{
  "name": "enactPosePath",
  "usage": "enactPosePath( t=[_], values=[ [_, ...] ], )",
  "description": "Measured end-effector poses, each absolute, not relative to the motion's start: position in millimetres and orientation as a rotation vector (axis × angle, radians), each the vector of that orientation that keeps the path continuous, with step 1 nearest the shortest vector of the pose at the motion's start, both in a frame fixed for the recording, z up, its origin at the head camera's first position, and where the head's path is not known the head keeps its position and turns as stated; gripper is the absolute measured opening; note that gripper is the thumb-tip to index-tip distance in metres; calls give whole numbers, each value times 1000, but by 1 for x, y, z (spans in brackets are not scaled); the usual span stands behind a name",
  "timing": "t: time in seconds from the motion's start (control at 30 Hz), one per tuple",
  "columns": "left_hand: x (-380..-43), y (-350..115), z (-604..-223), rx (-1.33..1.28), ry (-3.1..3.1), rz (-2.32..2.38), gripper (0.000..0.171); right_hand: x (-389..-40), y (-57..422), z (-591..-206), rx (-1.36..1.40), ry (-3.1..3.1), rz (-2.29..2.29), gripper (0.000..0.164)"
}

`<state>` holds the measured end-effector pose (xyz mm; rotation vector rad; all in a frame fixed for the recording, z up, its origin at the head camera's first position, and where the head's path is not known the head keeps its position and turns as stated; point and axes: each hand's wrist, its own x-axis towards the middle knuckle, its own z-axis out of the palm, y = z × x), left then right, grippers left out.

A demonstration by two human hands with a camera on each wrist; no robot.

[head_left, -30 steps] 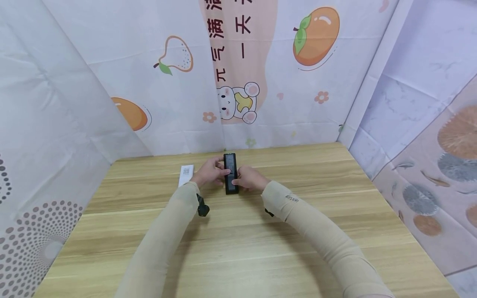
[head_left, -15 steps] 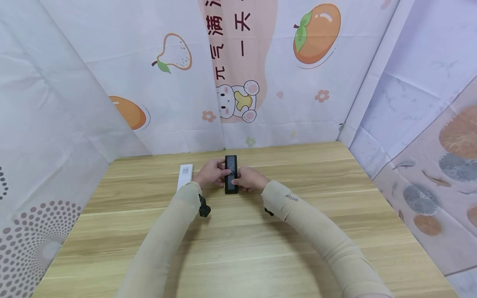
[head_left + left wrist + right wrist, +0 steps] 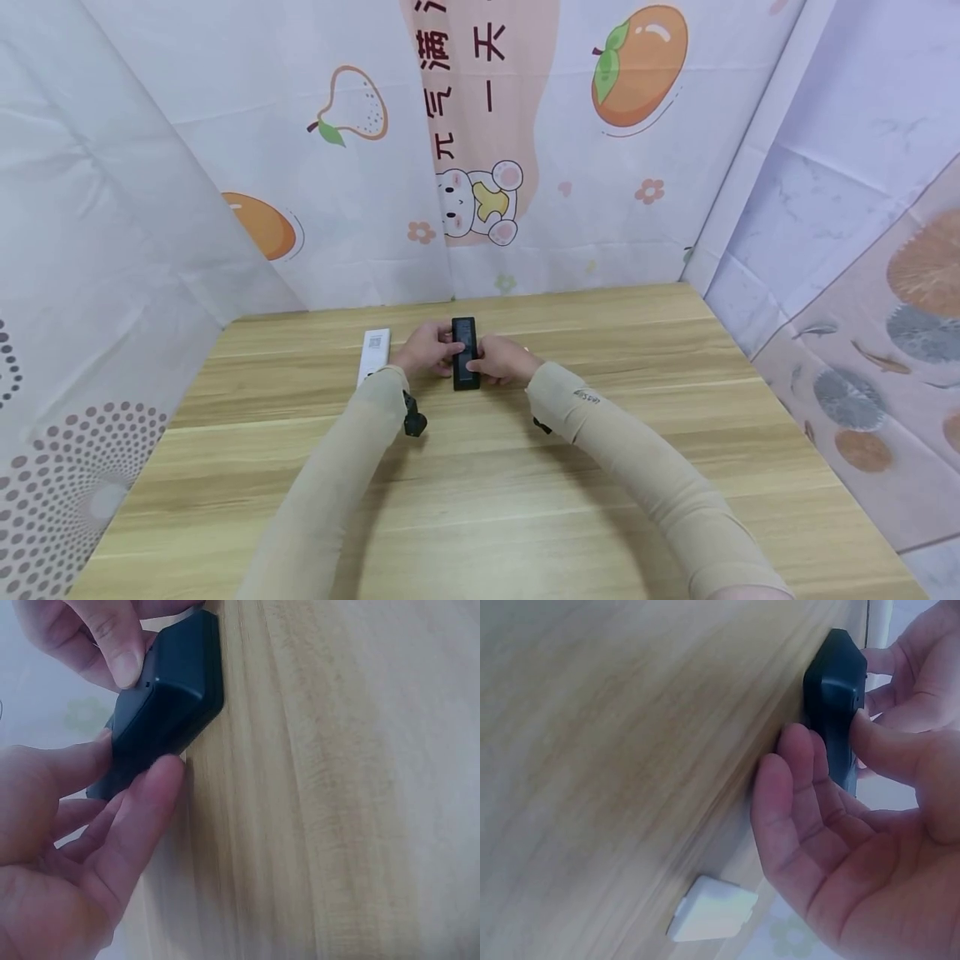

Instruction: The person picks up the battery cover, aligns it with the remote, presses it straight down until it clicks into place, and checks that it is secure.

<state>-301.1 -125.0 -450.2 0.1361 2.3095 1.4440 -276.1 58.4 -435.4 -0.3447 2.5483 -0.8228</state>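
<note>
In the head view, a black remote control point(image 3: 465, 353) lies lengthwise on the wooden tabletop point(image 3: 480, 483), near its far edge and about midway between the left and right edges. The left hand point(image 3: 427, 348) holds the remote control from its left side and the right hand point(image 3: 501, 360) holds it from its right side, with the thumbs on top of it. A white remote control point(image 3: 373, 353) lies just beside the left hand, on its left, also near the far edge. Both forearms wear beige sleeves point(image 3: 622, 467). Printed cloth with fruit pictures point(image 3: 637, 67) stands behind the far edge and at both sides.

In the left wrist view, the left hand point(image 3: 71, 847) is curled at the edge of the black remote control point(image 3: 165, 701); its thumb and one finger touch the dark body. The thumb of the right hand point(image 3: 90, 637) presses on the top face. The remote control rests with one long side on the tabletop point(image 3: 337, 787).

In the right wrist view, the right hand point(image 3: 855, 832) grasps the black remote control point(image 3: 836, 705): the fingers point(image 3: 799, 769) lie between it and the tabletop point(image 3: 630, 750), the thumb on the upper face. The left hand point(image 3: 919, 671) grasps it from the other side. The white remote control point(image 3: 712, 909) lies on the tabletop, apart from the hands.
</note>
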Motion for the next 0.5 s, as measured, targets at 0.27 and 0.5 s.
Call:
enactPosePath(
  t=[0.27,0.5],
  values=[
    [-302,-122,-449,222,2497,1191,44,-277,56,-435,-358,2572,-761,23],
    [-301,-118,-445,190,2585,1060,46,-274,53,-430,-360,2578,-720,24]
  ],
)
